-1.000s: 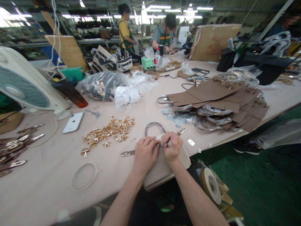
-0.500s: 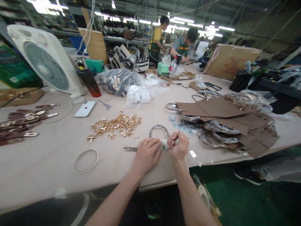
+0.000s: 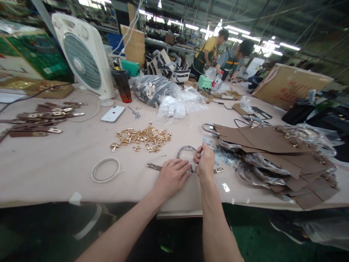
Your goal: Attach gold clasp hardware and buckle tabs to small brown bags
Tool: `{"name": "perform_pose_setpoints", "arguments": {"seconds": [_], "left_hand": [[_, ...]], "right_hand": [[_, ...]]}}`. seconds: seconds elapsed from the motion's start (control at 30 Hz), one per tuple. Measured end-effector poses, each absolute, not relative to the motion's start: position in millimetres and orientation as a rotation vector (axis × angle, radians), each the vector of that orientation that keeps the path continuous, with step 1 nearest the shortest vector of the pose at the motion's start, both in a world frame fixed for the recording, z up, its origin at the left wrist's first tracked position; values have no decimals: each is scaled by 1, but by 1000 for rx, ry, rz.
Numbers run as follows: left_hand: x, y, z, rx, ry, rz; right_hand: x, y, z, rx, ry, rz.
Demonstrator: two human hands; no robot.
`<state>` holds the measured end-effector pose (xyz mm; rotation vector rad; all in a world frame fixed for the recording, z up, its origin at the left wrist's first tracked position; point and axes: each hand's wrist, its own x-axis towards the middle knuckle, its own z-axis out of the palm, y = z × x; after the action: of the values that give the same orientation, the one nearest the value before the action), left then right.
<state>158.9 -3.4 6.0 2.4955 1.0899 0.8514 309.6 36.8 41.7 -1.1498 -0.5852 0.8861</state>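
My left hand (image 3: 171, 177) lies flat on a beige bag (image 3: 185, 196) at the table's near edge, fingers stretched toward a small fitting at the bag's top. My right hand (image 3: 205, 161) is closed in a pinch on that small part, which I cannot name. A wrapped curved handle (image 3: 185, 148) arches just behind both hands. Metal strap ends (image 3: 153, 166) stick out to the left and right of the hands. A pile of gold buckles (image 3: 143, 136) lies a little further back on the left.
A white tape ring (image 3: 105, 170), a white phone (image 3: 112, 114), a box fan (image 3: 84, 54) and brown straps (image 3: 40, 120) lie to the left. Stacked brown card pieces with wrapped handles (image 3: 272, 149) fill the right. Bagged hardware (image 3: 155, 91) sits behind. Two people work at the far end.
The view has swung left and up, so the fan and straps show more. My hands stay together on the bag's top; the right hand has lifted slightly above the left.
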Motion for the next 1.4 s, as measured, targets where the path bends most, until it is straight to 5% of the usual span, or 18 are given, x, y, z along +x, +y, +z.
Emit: {"name": "perform_pose_setpoints", "arguments": {"seconds": [0.6,1.4], "left_hand": [[153,-3,7,2438,1101,853],[153,0,4,2416,1125,870]], "right_hand": [[313,5,45,-851,-839,757],[299,7,50,-1032,-1060,699]]}}
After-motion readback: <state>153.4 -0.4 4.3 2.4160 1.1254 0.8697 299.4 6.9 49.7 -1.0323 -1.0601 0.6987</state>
